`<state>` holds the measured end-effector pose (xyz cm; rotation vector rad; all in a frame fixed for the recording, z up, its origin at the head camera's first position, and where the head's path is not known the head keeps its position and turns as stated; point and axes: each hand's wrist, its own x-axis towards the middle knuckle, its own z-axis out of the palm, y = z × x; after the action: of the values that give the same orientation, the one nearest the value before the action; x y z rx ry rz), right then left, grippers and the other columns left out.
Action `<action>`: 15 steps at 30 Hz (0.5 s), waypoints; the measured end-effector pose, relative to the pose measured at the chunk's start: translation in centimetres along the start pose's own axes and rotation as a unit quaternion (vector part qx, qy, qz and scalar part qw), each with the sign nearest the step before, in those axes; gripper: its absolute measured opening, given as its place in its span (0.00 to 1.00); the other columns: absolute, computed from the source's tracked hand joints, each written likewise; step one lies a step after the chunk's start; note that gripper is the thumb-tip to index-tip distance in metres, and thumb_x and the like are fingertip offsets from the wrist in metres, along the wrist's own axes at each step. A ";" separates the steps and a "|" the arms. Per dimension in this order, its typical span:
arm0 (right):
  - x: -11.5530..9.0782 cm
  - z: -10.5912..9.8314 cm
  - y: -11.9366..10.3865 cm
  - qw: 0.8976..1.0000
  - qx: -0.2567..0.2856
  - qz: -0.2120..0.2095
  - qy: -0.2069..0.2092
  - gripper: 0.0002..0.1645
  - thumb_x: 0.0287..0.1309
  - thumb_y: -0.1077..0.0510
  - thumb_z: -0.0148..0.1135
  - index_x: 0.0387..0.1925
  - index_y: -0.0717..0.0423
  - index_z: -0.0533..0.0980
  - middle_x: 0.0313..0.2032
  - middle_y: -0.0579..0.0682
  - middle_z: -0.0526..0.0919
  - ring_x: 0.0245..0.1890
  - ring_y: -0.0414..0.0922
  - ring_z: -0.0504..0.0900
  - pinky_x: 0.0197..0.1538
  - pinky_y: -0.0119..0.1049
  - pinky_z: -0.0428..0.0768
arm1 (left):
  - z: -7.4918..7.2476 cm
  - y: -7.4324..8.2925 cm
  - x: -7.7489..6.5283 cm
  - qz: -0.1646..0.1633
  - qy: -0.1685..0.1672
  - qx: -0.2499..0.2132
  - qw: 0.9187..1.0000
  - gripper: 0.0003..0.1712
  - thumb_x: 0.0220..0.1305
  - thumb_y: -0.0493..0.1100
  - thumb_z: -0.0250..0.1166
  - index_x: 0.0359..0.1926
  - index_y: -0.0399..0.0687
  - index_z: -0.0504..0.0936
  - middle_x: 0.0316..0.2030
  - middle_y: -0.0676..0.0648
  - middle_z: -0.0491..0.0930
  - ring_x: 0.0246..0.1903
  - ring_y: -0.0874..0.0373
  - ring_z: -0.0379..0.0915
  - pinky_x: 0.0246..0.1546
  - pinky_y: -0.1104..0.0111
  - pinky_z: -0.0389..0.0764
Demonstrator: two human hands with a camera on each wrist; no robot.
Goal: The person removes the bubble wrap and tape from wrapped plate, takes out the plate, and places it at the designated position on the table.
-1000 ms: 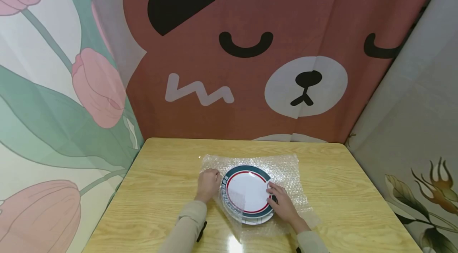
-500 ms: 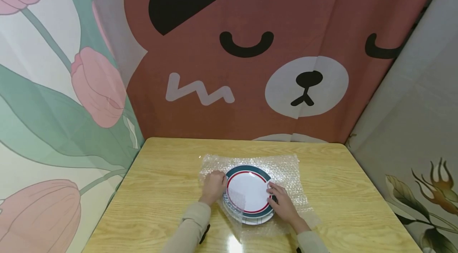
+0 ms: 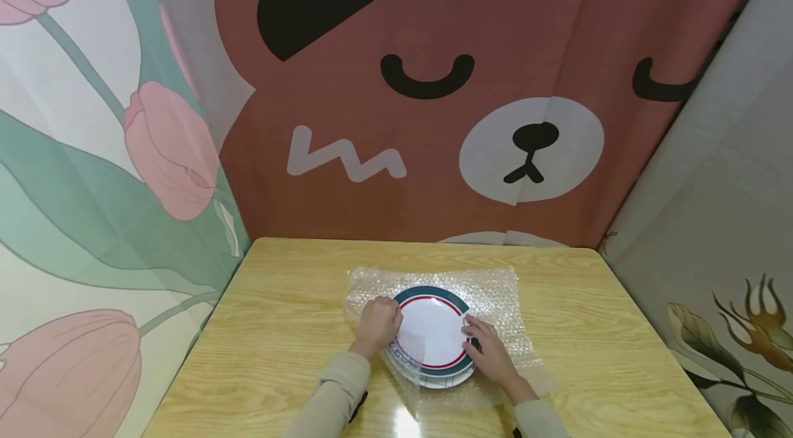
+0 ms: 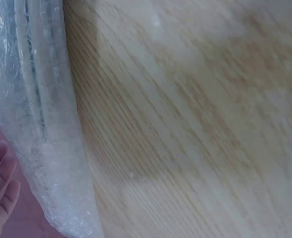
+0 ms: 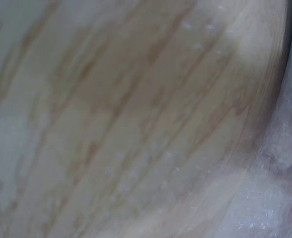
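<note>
**Blue-rimmed plate flanked on a sheet of bubble wrap**

The blue-rimmed plate is laid face up between the two hands, near the front of the wooden worktop. Its white centre is ringed by a thin red line, and beneath it a second, white plate is partly exposed along the near edge. Under both, the bubble wrap is spread out, and the lower left of the top plate is covered by a translucent fold of it.

The left rim is overlapped by the left hand, whose fingers are curled round the bubble wrap. At the right rim, the right hand is rested with thumb and fingers parted and gently bent, the rim being touched rather than clasped. The plate's centre is left uncovered between them. Both wrists are met by beige sleeves.

In the left wrist view, stacked plate edges are seen through the wrap; in the right wrist view, blurred woodgrain is bordered by more wrap. The worktop is backed by a bear-print hanging, with a tulip-print hanging placed at the left.
</note>
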<state>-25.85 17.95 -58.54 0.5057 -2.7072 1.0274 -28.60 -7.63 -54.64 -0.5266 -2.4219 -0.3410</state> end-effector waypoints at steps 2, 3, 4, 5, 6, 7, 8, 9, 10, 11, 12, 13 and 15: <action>0.0 0.0 0.0 1.000 0.001 0.002 -0.003 0.14 0.51 0.62 0.61 0.41 0.61 0.76 0.56 0.57 0.69 0.57 0.56 0.63 0.59 0.51 0.62 | -0.1 0.1 0.0 0.003 -0.008 0.002 1.000 0.11 0.45 0.39 0.63 0.12 0.46 0.72 0.13 0.50 0.69 0.17 0.55 0.68 0.18 0.64 0.70; 0.0 0.0 0.0 1.000 0.002 0.003 -0.003 0.14 0.51 0.62 0.61 0.41 0.61 0.76 0.56 0.57 0.69 0.57 0.56 0.63 0.59 0.51 0.62 | 0.0 0.1 0.0 0.005 -0.013 0.004 1.000 0.11 0.45 0.40 0.63 0.12 0.46 0.73 0.13 0.51 0.69 0.17 0.55 0.68 0.19 0.65 0.70; 0.0 0.0 0.0 1.000 0.003 0.003 -0.003 0.14 0.50 0.62 0.61 0.41 0.61 0.76 0.56 0.58 0.69 0.57 0.56 0.63 0.59 0.51 0.62 | 0.0 0.2 0.0 0.011 -0.020 0.006 1.000 0.11 0.45 0.40 0.63 0.13 0.47 0.73 0.13 0.51 0.69 0.18 0.56 0.68 0.19 0.65 0.70; 0.0 0.0 0.0 1.000 0.003 0.003 -0.003 0.14 0.50 0.62 0.61 0.41 0.61 0.76 0.56 0.57 0.69 0.57 0.56 0.63 0.59 0.51 0.62 | 0.0 0.2 0.0 0.017 -0.026 0.006 0.999 0.10 0.46 0.41 0.63 0.13 0.47 0.74 0.13 0.52 0.70 0.17 0.56 0.68 0.19 0.65 0.71; 0.0 0.0 0.0 1.000 0.003 0.003 -0.003 0.14 0.51 0.62 0.60 0.41 0.61 0.76 0.56 0.57 0.69 0.57 0.56 0.63 0.59 0.51 0.62 | 0.1 0.3 0.0 0.023 -0.034 0.007 0.999 0.10 0.46 0.41 0.63 0.13 0.48 0.75 0.13 0.52 0.70 0.18 0.57 0.68 0.20 0.66 0.71; 0.0 0.0 0.0 1.000 0.003 0.003 -0.002 0.14 0.51 0.62 0.60 0.41 0.61 0.76 0.56 0.57 0.69 0.57 0.56 0.63 0.59 0.51 0.62 | 0.1 0.4 0.1 0.031 -0.041 0.007 0.999 0.10 0.46 0.41 0.63 0.13 0.48 0.75 0.13 0.52 0.70 0.17 0.57 0.68 0.19 0.66 0.71; 0.0 0.0 0.0 1.000 0.002 0.002 -0.002 0.14 0.51 0.62 0.60 0.41 0.61 0.76 0.56 0.57 0.69 0.58 0.56 0.63 0.59 0.51 0.62 | 0.1 0.4 0.1 0.038 -0.046 0.009 0.998 0.10 0.46 0.42 0.63 0.13 0.48 0.75 0.13 0.53 0.70 0.17 0.57 0.68 0.19 0.66 0.71; 0.0 0.0 0.0 1.000 0.003 0.001 -0.001 0.14 0.51 0.61 0.60 0.41 0.61 0.76 0.56 0.57 0.69 0.58 0.56 0.63 0.59 0.51 0.62 | 0.2 0.5 0.1 0.044 -0.052 0.012 0.998 0.11 0.46 0.42 0.63 0.13 0.48 0.75 0.13 0.53 0.70 0.17 0.57 0.68 0.19 0.66 0.70; 0.0 0.0 0.0 1.000 0.005 -0.001 0.000 0.14 0.50 0.62 0.60 0.41 0.61 0.76 0.56 0.57 0.69 0.57 0.56 0.63 0.59 0.51 0.62 | 0.1 0.7 0.1 0.048 -0.056 0.012 0.997 0.11 0.46 0.42 0.63 0.12 0.48 0.75 0.12 0.52 0.71 0.16 0.56 0.68 0.19 0.66 0.70; 0.0 0.0 0.0 1.000 0.006 -0.003 0.001 0.14 0.50 0.62 0.60 0.41 0.61 0.76 0.56 0.58 0.69 0.57 0.56 0.63 0.59 0.51 0.62 | 0.1 0.8 0.1 0.049 -0.063 0.014 0.997 0.11 0.46 0.42 0.63 0.12 0.48 0.74 0.12 0.52 0.71 0.16 0.56 0.68 0.18 0.66 0.69; 0.0 0.0 -0.1 1.000 0.008 -0.005 0.001 0.14 0.50 0.62 0.61 0.41 0.61 0.76 0.55 0.58 0.69 0.57 0.56 0.63 0.59 0.51 0.62 | 0.1 0.9 0.0 0.049 -0.072 0.017 0.996 0.12 0.46 0.42 0.63 0.12 0.48 0.74 0.12 0.52 0.70 0.16 0.56 0.68 0.18 0.66 0.69; 0.0 -0.1 -0.1 1.000 0.011 -0.006 0.002 0.14 0.50 0.62 0.61 0.41 0.62 0.76 0.55 0.58 0.70 0.57 0.56 0.63 0.59 0.51 0.62 | 0.0 1.1 0.0 0.049 -0.082 0.020 0.995 0.12 0.46 0.42 0.63 0.11 0.48 0.74 0.12 0.52 0.70 0.16 0.56 0.68 0.18 0.66 0.68; -0.1 -0.1 -0.1 1.000 0.012 -0.009 0.004 0.14 0.49 0.62 0.61 0.40 0.62 0.76 0.55 0.59 0.70 0.57 0.57 0.64 0.59 0.52 0.62 | -0.1 1.3 0.0 0.050 -0.103 0.030 0.993 0.12 0.47 0.43 0.62 0.11 0.49 0.73 0.12 0.53 0.70 0.17 0.56 0.69 0.18 0.66 0.68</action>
<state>-25.72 17.93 -58.43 0.5282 -2.6805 1.0565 -27.96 -6.46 -54.44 -0.6841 -2.5816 -0.1782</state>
